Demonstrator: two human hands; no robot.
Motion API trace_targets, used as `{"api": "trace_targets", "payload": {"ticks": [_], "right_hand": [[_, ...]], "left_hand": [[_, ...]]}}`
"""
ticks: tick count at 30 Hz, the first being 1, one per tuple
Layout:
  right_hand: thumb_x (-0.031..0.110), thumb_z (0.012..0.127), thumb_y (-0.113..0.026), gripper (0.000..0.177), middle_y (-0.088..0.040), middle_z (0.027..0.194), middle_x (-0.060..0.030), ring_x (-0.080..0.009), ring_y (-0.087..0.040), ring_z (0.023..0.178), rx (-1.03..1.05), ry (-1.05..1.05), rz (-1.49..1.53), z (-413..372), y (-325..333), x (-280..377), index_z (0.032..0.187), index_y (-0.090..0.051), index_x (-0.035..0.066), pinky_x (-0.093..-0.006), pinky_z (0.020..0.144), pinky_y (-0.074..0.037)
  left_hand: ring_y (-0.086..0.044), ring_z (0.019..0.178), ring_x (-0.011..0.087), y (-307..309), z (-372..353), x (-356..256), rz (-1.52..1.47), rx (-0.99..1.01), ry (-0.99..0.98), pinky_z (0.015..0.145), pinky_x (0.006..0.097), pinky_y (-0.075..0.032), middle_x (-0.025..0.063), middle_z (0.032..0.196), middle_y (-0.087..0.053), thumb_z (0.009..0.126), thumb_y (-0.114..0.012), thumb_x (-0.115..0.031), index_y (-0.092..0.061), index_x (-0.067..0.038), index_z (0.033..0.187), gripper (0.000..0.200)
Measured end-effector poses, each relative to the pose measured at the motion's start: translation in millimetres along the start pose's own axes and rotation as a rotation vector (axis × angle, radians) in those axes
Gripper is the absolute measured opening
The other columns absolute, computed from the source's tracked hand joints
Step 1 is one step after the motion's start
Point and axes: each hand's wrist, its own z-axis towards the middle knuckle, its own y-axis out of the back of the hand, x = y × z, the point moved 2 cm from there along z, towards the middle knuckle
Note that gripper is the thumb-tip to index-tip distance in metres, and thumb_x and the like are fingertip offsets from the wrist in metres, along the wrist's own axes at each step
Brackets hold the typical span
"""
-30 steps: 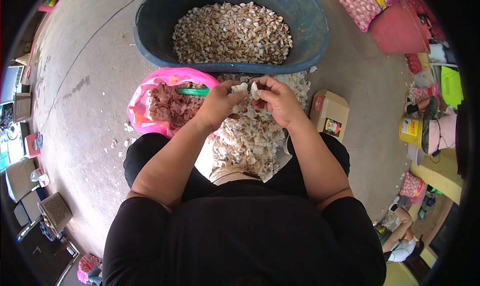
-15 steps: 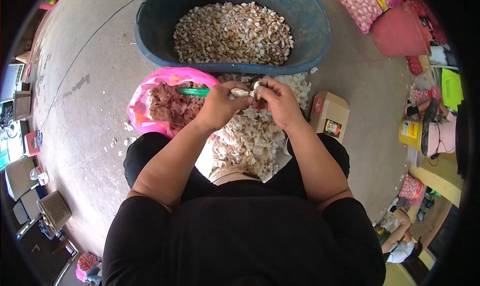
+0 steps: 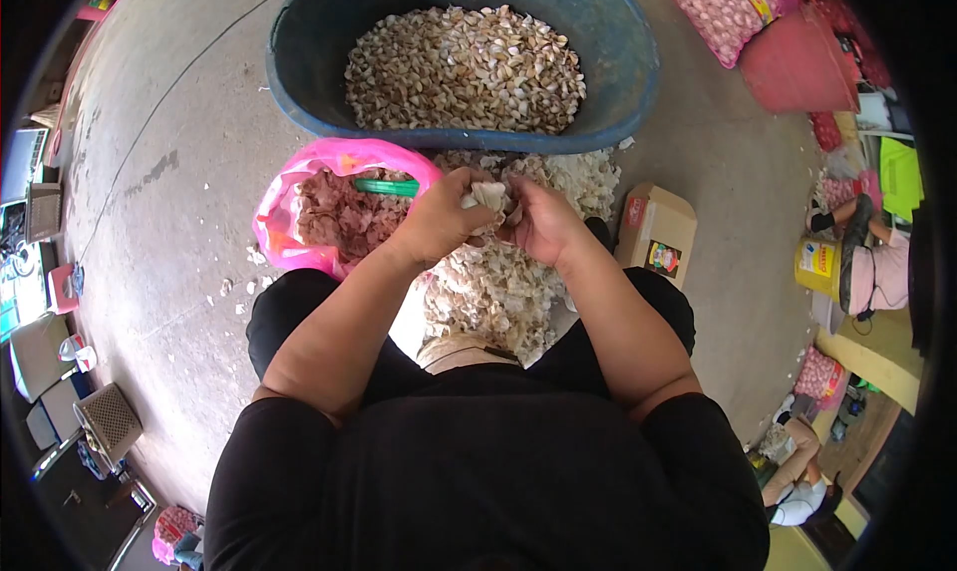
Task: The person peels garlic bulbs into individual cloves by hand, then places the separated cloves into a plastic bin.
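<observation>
Both hands meet over a heap of white garlic skins and pieces (image 3: 498,277) lying between my knees. My left hand (image 3: 439,217) and my right hand (image 3: 538,222) are pressed together around one pale garlic bulb (image 3: 488,194), fingers closed on it. Just beyond the hands stands a big blue tub (image 3: 618,102) filled with separated garlic cloves (image 3: 464,67). To the left of my left hand a pink plastic bag (image 3: 289,197) holds brownish garlic skins, with a green ring-shaped thing (image 3: 387,186) lying on top.
A small cardboard box (image 3: 656,230) sits on the concrete floor to the right. Red mesh sacks of garlic (image 3: 723,7) lie at the top right. A yellow bucket (image 3: 819,264) and another person's legs (image 3: 867,252) are at the right edge. Stools and boxes line the left edge.
The hands have come closer together and dropped slightly toward me; the bulb that was held apart in two pieces between the fingertips is now enclosed between both hands.
</observation>
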Motion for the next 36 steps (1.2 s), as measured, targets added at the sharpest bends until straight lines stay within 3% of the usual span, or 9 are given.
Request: {"api": "trace_targets", "payload": {"ticks": [5,8,11,12,15,18,27,30,36], "right_hand": [[0.029,0.087,-0.044,0.028,-0.057,0.077,-0.0052,-0.0213,-0.058,0.076,0.050,0.381,0.287,-15.5,-31.2,55.8,0.083,-0.053,0.003,-0.0346,0.066,-0.047],[0.031,0.086,-0.048,0.031,-0.058,0.081,-0.0059,-0.0188,-0.056,0.077,-0.147,0.446,0.297,-7.8,-28.7,55.1,0.088,-0.055,0.001,-0.0310,0.069,-0.046],[0.029,0.082,-0.056,0.029,-0.058,0.079,-0.0046,-0.0133,-0.054,0.071,-0.124,0.734,-0.810,-6.4,-28.4,34.6,0.093,-0.057,0.002,-0.0277,0.065,-0.044],[0.023,0.077,-0.064,0.024,-0.057,0.072,-0.0033,-0.0091,-0.051,0.066,-0.027,0.724,-0.856,-5.6,-31.1,25.8,0.089,-0.058,0.003,-0.0248,0.060,-0.042],[0.019,0.075,-0.066,0.021,-0.057,0.068,-0.0027,-0.0080,-0.050,0.061,0.056,0.682,-1.027,-16.7,-35.7,20.4,0.086,-0.059,0.002,-0.0231,0.057,-0.042],[0.014,0.077,-0.064,0.014,-0.056,0.066,-0.0016,-0.0072,-0.048,0.059,0.083,0.697,-0.932,-22.5,-38.5,18.1,0.080,-0.058,0.001,-0.0217,0.054,-0.040],[0.012,0.082,-0.057,0.013,-0.051,0.061,0.0019,-0.0020,-0.041,0.051,0.029,0.660,-0.645,-32.2,-32.2,15.5,0.072,-0.055,0.004,-0.0197,0.043,-0.033],[0.014,0.084,-0.055,0.012,-0.051,0.060,0.0020,-0.0026,-0.042,0.050,0.072,0.557,-0.410,-29.8,-28.4,17.4,0.074,-0.054,0.006,-0.0190,0.041,-0.032],[0.015,0.084,-0.054,0.011,-0.052,0.062,0.0005,-0.0045,-0.046,0.049,0.069,0.410,-0.202,-22.4,-23.9,23.5,0.078,-0.054,0.006,-0.0184,0.039,-0.035]], "left_hand": [[-0.055,0.071,0.0104,11.2,2.3,-7.5,-0.139,-0.065,-0.010,0.061,0.0235,-0.045,0.0050,0.084,-0.058,0.076,-0.058,-0.006,-0.053,0.001,0.100,0.025],[-0.055,0.068,0.0099,12.4,1.8,-6.7,-0.063,-0.064,0.032,0.060,0.0229,-0.045,0.0043,0.079,-0.058,0.078,-0.057,-0.007,-0.055,0.002,0.098,0.023],[-0.054,0.069,0.0090,8.8,-1.6,-11.6,0.054,-0.016,0.039,0.060,0.0221,-0.045,0.0042,0.080,-0.058,0.077,-0.058,-0.008,-0.054,0.004,0.100,0.026],[-0.053,0.068,0.0081,9.0,-3.9,-18.1,0.193,-0.021,-0.032,0.060,0.0216,-0.044,0.0039,0.080,-0.059,0.076,-0.060,-0.008,-0.054,0.004,0.100,0.027],[-0.053,0.067,0.0077,8.2,-2.8,-6.9,0.155,-0.017,-0.047,0.060,0.0219,-0.044,0.0037,0.079,-0.059,0.074,-0.061,-0.006,-0.055,0.004,0.098,0.027],[-0.053,0.068,0.0070,6.7,-7.1,-11.8,0.231,-0.026,-0.037,0.059,0.0213,-0.043,0.0035,0.079,-0.059,0.074,-0.064,-0.008,-0.055,0.005,0.097,0.027],[-0.053,0.054,0.0078,-1.4,-9.7,-10.7,-0.236,0.121,0.047,0.046,0.0198,-0.045,0.0017,0.071,-0.056,0.078,-0.061,-0.014,-0.056,0.002,0.094,0.023],[-0.053,0.052,0.0080,-2.9,-8.0,-10.4,-0.348,0.058,0.084,0.045,0.0202,-0.045,0.0015,0.070,-0.056,0.081,-0.057,-0.015,-0.055,0.001,0.096,0.022],[-0.053,0.058,0.0070,4.1,-3.2,-13.1,-0.146,0.068,0.023,0.049,0.0200,-0.044,0.0020,0.073,-0.057,0.081,-0.057,-0.015,-0.056,0.001,0.097,0.023]]}}
